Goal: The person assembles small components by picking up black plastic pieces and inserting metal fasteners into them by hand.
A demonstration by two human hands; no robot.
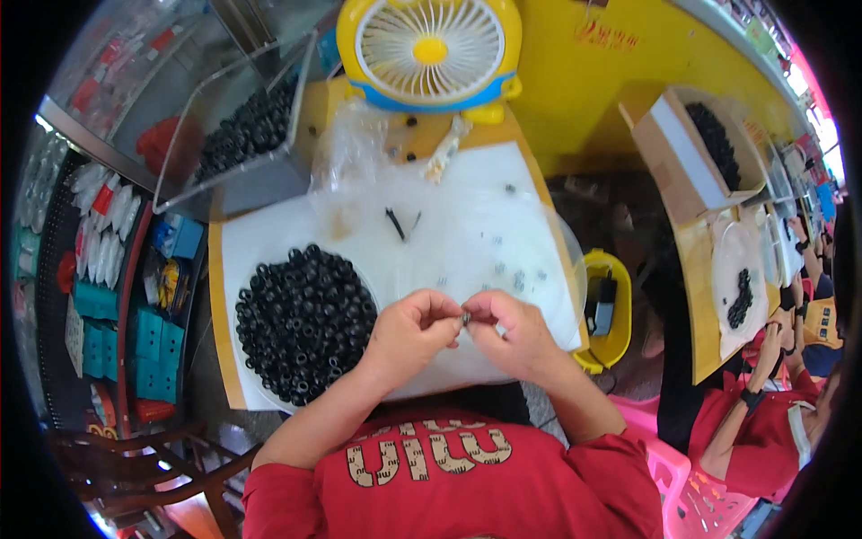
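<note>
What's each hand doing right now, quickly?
Left hand: closed, pinching a small dark piece.
Right hand: closed, pinching the same piece.

- The far side is bounded by a yellow panel [566, 126].
- The left is lined with shelves [131, 278].
- A white-topped table [449, 234] is flanked by another table [703, 310] at right.
- A pink chair [672, 467] is seen lower right, a wooden chair [99, 454] lower left.

Small assembly workshop: heaped black parts [305, 323], stocked shelves [127, 305], co-worker [750, 436] at neighbouring bench [689, 251].
</note>
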